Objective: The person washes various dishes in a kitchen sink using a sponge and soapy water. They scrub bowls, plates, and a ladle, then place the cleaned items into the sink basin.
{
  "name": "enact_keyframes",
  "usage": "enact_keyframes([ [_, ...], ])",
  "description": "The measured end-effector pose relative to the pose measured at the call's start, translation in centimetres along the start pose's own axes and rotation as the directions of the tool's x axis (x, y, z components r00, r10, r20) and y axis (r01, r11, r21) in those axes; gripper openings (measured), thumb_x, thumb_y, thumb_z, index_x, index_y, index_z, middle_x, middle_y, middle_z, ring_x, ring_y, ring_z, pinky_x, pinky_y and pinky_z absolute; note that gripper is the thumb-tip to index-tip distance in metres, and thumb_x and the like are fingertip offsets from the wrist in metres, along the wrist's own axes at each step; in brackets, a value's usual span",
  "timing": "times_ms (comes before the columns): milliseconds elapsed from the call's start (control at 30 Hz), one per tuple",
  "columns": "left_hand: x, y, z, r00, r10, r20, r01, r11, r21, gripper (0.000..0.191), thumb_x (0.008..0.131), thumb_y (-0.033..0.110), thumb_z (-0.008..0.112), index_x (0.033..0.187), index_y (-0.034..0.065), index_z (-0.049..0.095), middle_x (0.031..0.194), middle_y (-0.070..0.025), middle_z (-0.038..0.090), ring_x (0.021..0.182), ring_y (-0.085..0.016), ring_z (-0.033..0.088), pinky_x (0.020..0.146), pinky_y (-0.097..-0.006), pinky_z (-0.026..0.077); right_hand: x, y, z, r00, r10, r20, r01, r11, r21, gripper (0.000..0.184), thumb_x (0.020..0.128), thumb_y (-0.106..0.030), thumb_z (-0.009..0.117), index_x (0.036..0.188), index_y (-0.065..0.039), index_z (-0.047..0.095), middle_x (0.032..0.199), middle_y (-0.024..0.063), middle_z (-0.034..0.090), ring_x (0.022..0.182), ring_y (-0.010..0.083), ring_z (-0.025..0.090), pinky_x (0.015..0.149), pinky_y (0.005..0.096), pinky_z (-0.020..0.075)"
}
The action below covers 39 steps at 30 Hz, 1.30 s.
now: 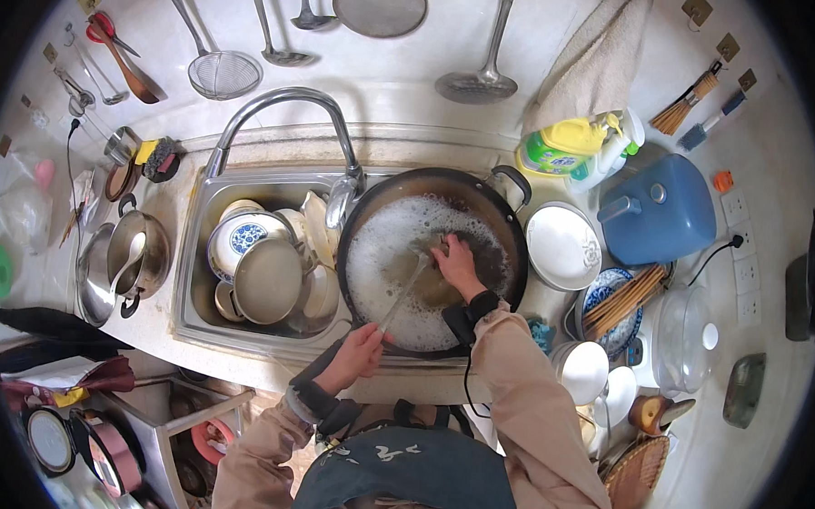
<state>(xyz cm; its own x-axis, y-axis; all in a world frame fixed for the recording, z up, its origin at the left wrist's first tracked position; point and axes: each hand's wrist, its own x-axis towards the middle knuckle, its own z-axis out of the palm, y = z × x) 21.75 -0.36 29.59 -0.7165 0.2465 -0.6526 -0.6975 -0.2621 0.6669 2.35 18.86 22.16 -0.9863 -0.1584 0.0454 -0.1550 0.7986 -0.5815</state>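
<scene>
A large dark wok (517, 235) filled with foamy, cloudy water sits partly over the right side of the steel sink. My left hand (355, 358) grips the handle end of a long, slim utensil (404, 295) at the wok's near rim. The utensil slants up and right into the suds, where its far end is partly hidden. My right hand (458, 263) is over the water in the wok, fingers bent beside that far end. Whether it grips anything is not clear. The chrome faucet (341, 200) reaches to the wok's left edge.
Left of the wok, stacked bowls (268, 280) and a blue-patterned plate (220, 246) fill the sink basin. A two-handled pot (155, 257) stands on the left counter. White bowls (563, 244), chopsticks (623, 305) and a blue plastic jug (668, 211) crowd the right.
</scene>
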Motion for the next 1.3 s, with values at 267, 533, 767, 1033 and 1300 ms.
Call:
enact_keyframes([
  [267, 0.4, -0.1, 1.0, 1.000, 0.005, 0.020, -0.006, 0.998, 0.055, 0.021, 0.100, 0.024, 0.038, 0.098, 0.0078, 0.051, 0.059, 0.0064, 0.031, 0.044, -0.004, 0.023, 0.039, -0.0207, 0.021, -3.3, -3.8, -1.1, 0.942, -0.303, -0.148, 0.314, 0.948, 0.060, 0.017, 0.082, -0.010, 0.053, 0.098, -0.004, 0.056, 0.094, 0.0179, 0.054, 0.091, 0.0374, 0.053, 0.079, 0.0415, 0.0425],
  [533, -1.6, 0.6, 1.1, 0.994, 0.104, 0.015, -0.103, 0.940, 0.324, 0.020, 0.099, 0.023, 0.040, 0.095, 0.0071, 0.051, 0.059, 0.0065, 0.030, 0.046, -0.003, 0.026, 0.040, -0.0200, 0.021, 1.5, -0.2, -1.7, 0.842, 0.088, 0.533, -0.500, 0.498, 0.708, 0.026, 0.095, -0.027, 0.041, 0.097, -0.007, 0.057, 0.087, 0.0125, 0.062, 0.080, 0.0282, 0.063, 0.064, 0.0422, 0.0508],
  [767, -0.7, 0.0, -1.1, 0.957, -0.011, 0.288, 0.091, 0.959, -0.267, 0.021, 0.099, 0.028, 0.042, 0.101, 0.0095, 0.053, 0.061, 0.0068, 0.033, 0.046, -0.004, 0.026, 0.040, -0.0193, 0.021, 0.9, 0.8, -0.5, 0.772, 0.270, 0.576, -0.609, 0.053, 0.792, 0.028, 0.092, -0.032, 0.051, 0.104, -0.009, 0.061, 0.092, 0.0080, 0.064, 0.074, 0.0205, 0.062, 0.056, 0.0385, 0.0515],
  [1033, 1.5, -1.1, 0.1, 0.728, 0.685, -0.028, -0.425, 0.484, 0.765, 0.023, 0.096, 0.017, 0.042, 0.118, 0.0101, 0.044, 0.060, 0.0040, 0.033, 0.046, -0.007, 0.029, 0.041, -0.0215, 0.025, 1.0, 0.9, 2.1, 0.899, 0.385, 0.208, -0.370, 0.417, 0.830, 0.025, 0.091, -0.028, 0.052, 0.098, -0.007, 0.064, 0.092, 0.0104, 0.063, 0.079, 0.0287, 0.060, 0.070, 0.0394, 0.0483],
  [1300, 1.7, 2.9, 0.0, 0.990, -0.129, 0.049, 0.137, 0.950, -0.280, 0.030, 0.094, 0.007, 0.039, 0.124, 0.0114, 0.042, 0.061, 0.0053, 0.028, 0.048, -0.005, 0.025, 0.040, -0.0195, 0.021, -1.2, -0.2, -0.2, 0.948, -0.163, -0.272, 0.082, 0.955, -0.286, 0.038, 0.079, -0.015, 0.062, 0.112, 0.000, 0.050, 0.113, 0.0206, 0.054, 0.093, 0.0451, 0.052, 0.084, 0.0446, 0.0450],
])
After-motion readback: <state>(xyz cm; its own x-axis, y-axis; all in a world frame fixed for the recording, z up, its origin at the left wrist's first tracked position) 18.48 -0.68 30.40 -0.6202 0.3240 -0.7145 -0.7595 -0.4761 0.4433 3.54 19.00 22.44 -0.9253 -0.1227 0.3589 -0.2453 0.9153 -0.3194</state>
